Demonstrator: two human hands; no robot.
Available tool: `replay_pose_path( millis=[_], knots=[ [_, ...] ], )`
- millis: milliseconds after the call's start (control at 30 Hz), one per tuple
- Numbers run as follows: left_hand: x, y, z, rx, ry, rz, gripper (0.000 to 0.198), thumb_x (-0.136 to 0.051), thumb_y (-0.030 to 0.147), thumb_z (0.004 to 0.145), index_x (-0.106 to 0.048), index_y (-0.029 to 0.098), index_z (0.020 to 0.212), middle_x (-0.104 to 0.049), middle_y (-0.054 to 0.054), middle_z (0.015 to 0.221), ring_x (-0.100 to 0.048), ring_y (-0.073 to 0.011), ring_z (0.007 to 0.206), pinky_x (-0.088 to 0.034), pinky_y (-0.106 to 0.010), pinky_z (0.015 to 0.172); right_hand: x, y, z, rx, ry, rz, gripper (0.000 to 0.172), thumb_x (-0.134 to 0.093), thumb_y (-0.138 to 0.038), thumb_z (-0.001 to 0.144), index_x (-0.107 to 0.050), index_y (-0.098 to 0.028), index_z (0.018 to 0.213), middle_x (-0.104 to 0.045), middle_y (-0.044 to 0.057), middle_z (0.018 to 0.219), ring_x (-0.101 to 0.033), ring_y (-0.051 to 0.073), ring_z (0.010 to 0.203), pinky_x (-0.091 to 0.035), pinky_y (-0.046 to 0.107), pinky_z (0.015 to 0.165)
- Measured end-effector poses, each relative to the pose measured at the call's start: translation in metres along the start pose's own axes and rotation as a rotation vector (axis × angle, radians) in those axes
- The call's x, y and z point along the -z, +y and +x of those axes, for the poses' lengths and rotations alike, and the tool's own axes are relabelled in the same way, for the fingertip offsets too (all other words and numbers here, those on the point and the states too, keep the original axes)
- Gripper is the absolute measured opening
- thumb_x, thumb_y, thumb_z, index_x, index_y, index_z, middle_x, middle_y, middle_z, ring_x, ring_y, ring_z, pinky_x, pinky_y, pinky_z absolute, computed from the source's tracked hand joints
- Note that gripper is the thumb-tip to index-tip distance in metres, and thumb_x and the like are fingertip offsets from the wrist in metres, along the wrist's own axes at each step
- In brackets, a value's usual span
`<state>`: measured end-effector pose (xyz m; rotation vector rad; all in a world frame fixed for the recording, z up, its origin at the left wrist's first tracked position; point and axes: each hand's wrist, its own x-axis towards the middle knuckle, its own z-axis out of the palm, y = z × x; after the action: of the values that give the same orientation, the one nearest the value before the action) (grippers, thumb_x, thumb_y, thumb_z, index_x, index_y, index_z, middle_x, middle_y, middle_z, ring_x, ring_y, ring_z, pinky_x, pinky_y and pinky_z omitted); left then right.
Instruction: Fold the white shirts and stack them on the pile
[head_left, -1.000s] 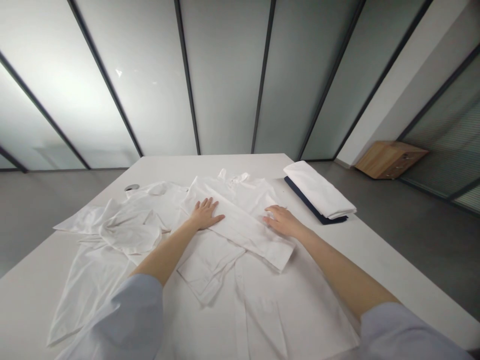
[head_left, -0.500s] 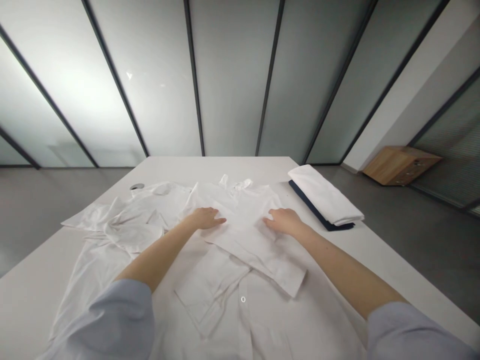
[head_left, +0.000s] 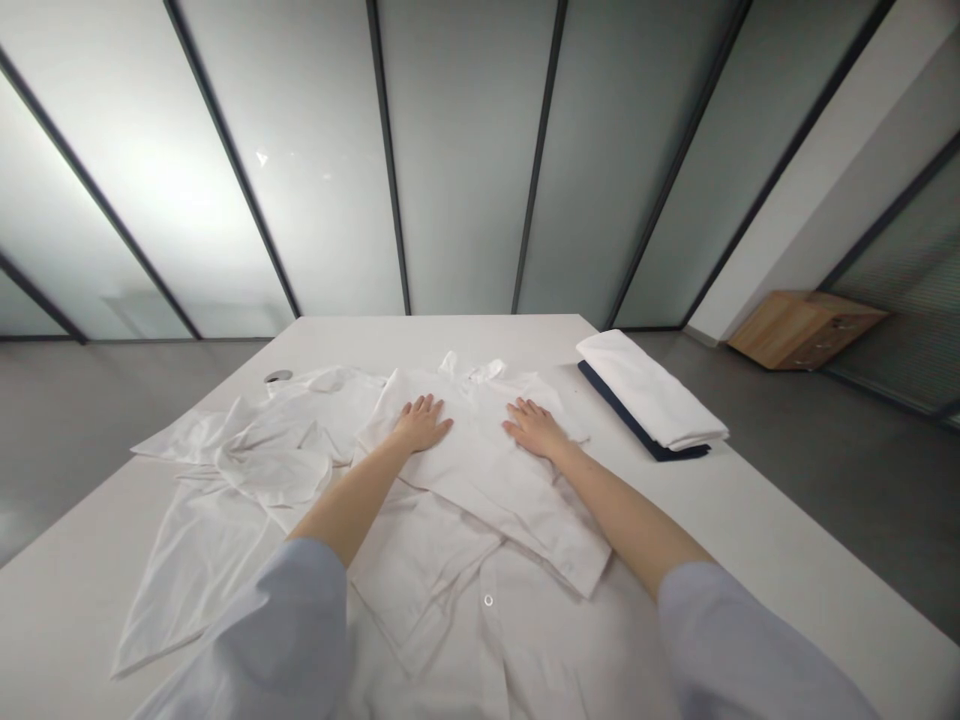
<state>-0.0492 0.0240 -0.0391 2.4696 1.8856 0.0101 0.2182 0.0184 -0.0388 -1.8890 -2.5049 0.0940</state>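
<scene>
A white shirt (head_left: 487,480) lies spread on the white table (head_left: 787,520), its collar at the far end and one sleeve folded across its front. My left hand (head_left: 421,424) rests flat on the shirt's upper left part, fingers stretched out. My right hand (head_left: 534,428) lies flat on the upper right part, near the collar, fingers also spread. Neither hand holds anything.
A second white garment (head_left: 247,470) lies crumpled to the left of the shirt. At the right, a folded white cloth (head_left: 649,388) sits on a folded dark navy one (head_left: 637,425). A round cable hole (head_left: 278,376) is at the far left. A wooden cabinet (head_left: 806,328) stands on the floor beyond.
Both hands moved up the shirt toward the collar and went from curled on the fabric to flat and spread. The right hand shifted left.
</scene>
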Motion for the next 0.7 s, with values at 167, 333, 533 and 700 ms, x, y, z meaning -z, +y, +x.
replay_pose_path(
  millis=[167, 333, 533, 700],
  knots=[
    [0.019, 0.0, -0.014, -0.045, -0.01, 0.046, 0.063, -0.036, 0.059, 0.089, -0.045, 0.014, 0.133, -0.05, -0.019, 0.138, -0.046, -0.0308, 0.128, -0.03, -0.044, 0.106, 0.012, -0.006, -0.022, 0.077, 0.033, -0.049, 0.056, -0.036, -0.045, 0.094, -0.046, -0.014, 0.139, -0.04, 0.017, 0.147, -0.039, 0.03, 0.133, -0.029, 0.041, 0.105],
    [0.051, -0.002, -0.009, -0.011, -0.126, 0.05, 0.067, -0.038, 0.06, 0.087, -0.044, 0.009, 0.131, -0.064, -0.021, 0.119, -0.058, -0.0305, 0.115, -0.034, -0.043, 0.102, 0.041, -0.017, -0.026, 0.103, -0.018, -0.113, 0.042, -0.044, -0.047, 0.09, -0.07, -0.016, 0.102, -0.07, 0.016, 0.102, -0.062, 0.028, 0.103, -0.039, 0.036, 0.09],
    [0.063, -0.001, 0.024, 0.243, -0.311, -0.146, 0.047, -0.036, 0.045, 0.088, -0.066, 0.011, 0.103, -0.074, -0.014, 0.085, -0.069, -0.024, 0.087, -0.049, -0.03, 0.076, 0.05, -0.014, 0.025, -0.068, 0.091, 0.102, 0.033, -0.048, -0.037, 0.088, -0.067, -0.019, 0.109, -0.068, 0.012, 0.112, -0.062, 0.023, 0.101, -0.043, 0.028, 0.083],
    [0.043, -0.002, 0.039, 0.317, -0.128, -0.13, 0.043, -0.049, 0.043, 0.081, -0.067, 0.014, 0.106, -0.069, -0.018, 0.109, -0.064, -0.0293, 0.104, -0.049, -0.034, 0.082, 0.033, -0.009, 0.065, -0.236, 0.075, 0.297, 0.035, -0.054, -0.028, 0.082, -0.066, -0.014, 0.111, -0.065, 0.015, 0.117, -0.062, 0.023, 0.105, -0.044, 0.024, 0.08]
  ],
)
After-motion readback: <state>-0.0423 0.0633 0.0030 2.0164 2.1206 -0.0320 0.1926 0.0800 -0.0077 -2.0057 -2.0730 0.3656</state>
